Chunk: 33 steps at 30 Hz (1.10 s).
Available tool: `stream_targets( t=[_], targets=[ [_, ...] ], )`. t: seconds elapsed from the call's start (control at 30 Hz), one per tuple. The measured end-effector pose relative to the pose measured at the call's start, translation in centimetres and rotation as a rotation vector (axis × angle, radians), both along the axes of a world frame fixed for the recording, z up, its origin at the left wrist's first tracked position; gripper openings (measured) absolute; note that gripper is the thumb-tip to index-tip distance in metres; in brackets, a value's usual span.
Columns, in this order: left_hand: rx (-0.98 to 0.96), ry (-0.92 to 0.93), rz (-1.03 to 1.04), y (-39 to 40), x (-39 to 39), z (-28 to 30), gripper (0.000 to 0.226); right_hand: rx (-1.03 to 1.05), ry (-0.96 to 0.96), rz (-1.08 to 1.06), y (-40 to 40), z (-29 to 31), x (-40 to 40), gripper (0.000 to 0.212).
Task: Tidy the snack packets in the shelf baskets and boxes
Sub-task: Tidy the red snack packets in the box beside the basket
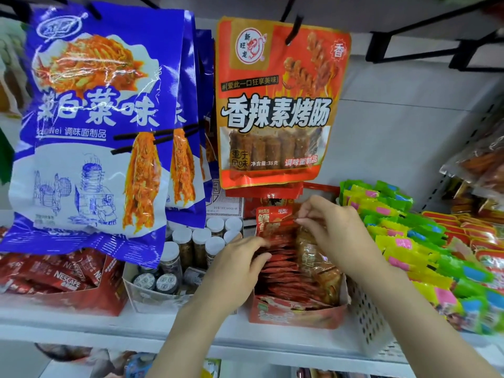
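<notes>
My right hand (331, 227) pinches the top of a red packet (274, 218) at the back of the red box (297, 313). My left hand (240, 264) lies flat on the row of packets (283, 264), and its fingertips hide some. A hanging orange bag (278, 105) covers the back of the box.

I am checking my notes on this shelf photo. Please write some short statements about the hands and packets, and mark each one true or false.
1. Both hands are in the red box. True.
2. The right hand pinches a green packet. False: it pinches a red packet.
3. The left hand rests on the red packets' edges. True.
4. The jars stand right of the red box. False: left of it.
5. A blue bag hangs above the shelf. True.
</notes>
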<state>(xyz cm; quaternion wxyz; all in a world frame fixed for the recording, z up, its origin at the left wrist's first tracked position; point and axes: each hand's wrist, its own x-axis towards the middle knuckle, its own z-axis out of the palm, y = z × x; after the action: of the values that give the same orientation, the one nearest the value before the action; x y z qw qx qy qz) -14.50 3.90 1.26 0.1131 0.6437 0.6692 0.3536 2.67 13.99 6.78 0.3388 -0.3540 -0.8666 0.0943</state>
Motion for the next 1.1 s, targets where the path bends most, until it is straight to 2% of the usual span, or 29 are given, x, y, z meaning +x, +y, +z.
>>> stream_targets(
  t=[0.13, 0.23, 0.3, 0.37, 0.43, 0.5, 0.6, 0.87, 0.9, 0.97, 1.03, 1.1],
  targets=[
    [0.11, -0.138, 0.141, 0.1, -0.2, 1.1, 0.032, -0.063, 0.25, 0.05, -1.2, 0.6, 0.9, 0.015],
    [0.082, -0.375, 0.074, 0.1, 0.1, 2.0, 0.044, -0.184, 0.499, 0.103, -1.9, 2.0, 1.1, 0.016],
    [0.063, -0.483, -0.012, 0.0, 1.0, 2.5, 0.035, -0.243, 0.616, 0.151, -2.2, 3.2, 1.2, 0.016],
    [0.096, -0.567, -0.068, 0.1, 1.9, 3.2, 0.02, -0.355, 0.729, 0.185, -2.3, 4.1, 1.2, 0.005],
    [0.077, -0.698, -0.128, 0.2, 2.5, 3.5, 0.019, -0.525, 0.8, 0.185, -2.5, 4.4, 1.2, 0.012],
    [0.023, -0.815, -0.17, 0.1, 2.9, 3.6, 0.018, -0.635, 0.783, 0.157, -2.3, 4.1, 1.4, 0.015],
    [-0.088, -0.933, -0.258, -0.4, 3.0, 3.8, 0.022, -0.658, 0.736, 0.081, -2.0, 3.7, 1.7, 0.014],
    [-0.215, -1.044, -0.349, -1.9, 2.6, 4.7, 0.025, -0.745, 0.739, 0.053, -2.0, 3.3, 1.7, 0.016],
    [-0.225, -1.099, -0.346, -2.0, 2.5, 4.8, 0.029, -0.762, 0.753, 0.063, -2.0, 3.3, 1.7, 0.017],
    [-0.302, -1.32, -0.404, -2.1, 2.4, 4.9, 0.048, -0.804, 0.796, 0.125, -2.1, 3.5, 1.8, 0.023],
    [-0.392, -1.613, -0.607, -2.2, 2.8, 5.4, 0.07, -0.855, 0.844, 0.256, -2.3, 3.7, 1.7, 0.026],
    [-0.421, -1.749, -0.714, -2.2, 3.4, 5.6, 0.07, -0.899, 0.896, 0.373, -2.6, 3.8, 1.5, 0.025]
  ],
)
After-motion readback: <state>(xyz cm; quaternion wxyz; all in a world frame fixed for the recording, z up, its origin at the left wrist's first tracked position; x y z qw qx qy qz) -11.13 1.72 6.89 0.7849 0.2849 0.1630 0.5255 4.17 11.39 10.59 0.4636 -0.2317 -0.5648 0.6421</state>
